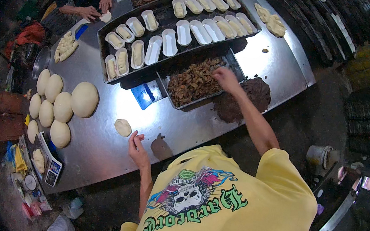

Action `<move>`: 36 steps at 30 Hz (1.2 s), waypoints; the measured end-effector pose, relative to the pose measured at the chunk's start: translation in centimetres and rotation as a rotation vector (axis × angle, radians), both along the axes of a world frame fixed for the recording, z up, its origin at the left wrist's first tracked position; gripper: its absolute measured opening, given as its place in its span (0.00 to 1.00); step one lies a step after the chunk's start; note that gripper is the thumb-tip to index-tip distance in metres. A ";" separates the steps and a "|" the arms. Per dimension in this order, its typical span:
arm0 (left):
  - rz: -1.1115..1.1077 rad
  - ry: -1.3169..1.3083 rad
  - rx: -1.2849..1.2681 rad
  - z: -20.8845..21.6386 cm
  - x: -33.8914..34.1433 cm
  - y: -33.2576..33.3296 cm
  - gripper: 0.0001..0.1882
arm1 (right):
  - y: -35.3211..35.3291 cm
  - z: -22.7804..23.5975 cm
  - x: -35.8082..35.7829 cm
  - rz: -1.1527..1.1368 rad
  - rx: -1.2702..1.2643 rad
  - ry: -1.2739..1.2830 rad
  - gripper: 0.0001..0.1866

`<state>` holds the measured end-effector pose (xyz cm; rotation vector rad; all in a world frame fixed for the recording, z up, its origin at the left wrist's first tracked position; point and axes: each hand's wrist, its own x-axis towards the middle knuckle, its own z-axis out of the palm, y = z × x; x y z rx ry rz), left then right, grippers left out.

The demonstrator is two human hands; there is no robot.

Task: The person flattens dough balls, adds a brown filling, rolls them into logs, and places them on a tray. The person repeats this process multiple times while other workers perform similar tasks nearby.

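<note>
A flattened round of dough [123,127] lies on the metal table. Just beside it is my left hand [137,150], with fingers stretched out and nothing in them. My right hand [227,80] reaches over the right end of a metal tray [180,106] filled with brown chopped filling [193,81]. Its fingers are drawn together and point down; whatever may be between them is hidden. A mound of dark brown paste [253,95] sits on the table beside that tray, partly behind my right forearm.
A large dark tray [128,76] holds white paper cups, several with shaped dough. Big dough balls [84,99] and a scale [54,172] with dough stand left. A blue-handled scraper [143,96] lies by the filling tray. Across the table, another person's hands [91,12] work dough.
</note>
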<state>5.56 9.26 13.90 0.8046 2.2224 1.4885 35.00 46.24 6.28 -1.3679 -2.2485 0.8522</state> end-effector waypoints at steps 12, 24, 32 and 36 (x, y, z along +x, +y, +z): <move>-0.077 -0.007 0.011 1.2 4.1 6.4 0.16 | -2.0 2.2 -9.5 0.611 0.432 -0.444 0.28; 0.073 -0.135 -0.017 -3.4 2.2 5.8 0.17 | 4.3 5.8 -1.6 0.549 -0.360 -0.127 0.27; -0.013 -0.210 0.000 -2.1 2.3 9.7 0.16 | 9.8 0.3 -0.3 0.135 -0.098 -0.169 0.22; -0.047 -0.213 0.024 -2.7 2.4 10.6 0.15 | 9.1 -1.1 -4.4 -0.065 -0.101 -0.509 0.48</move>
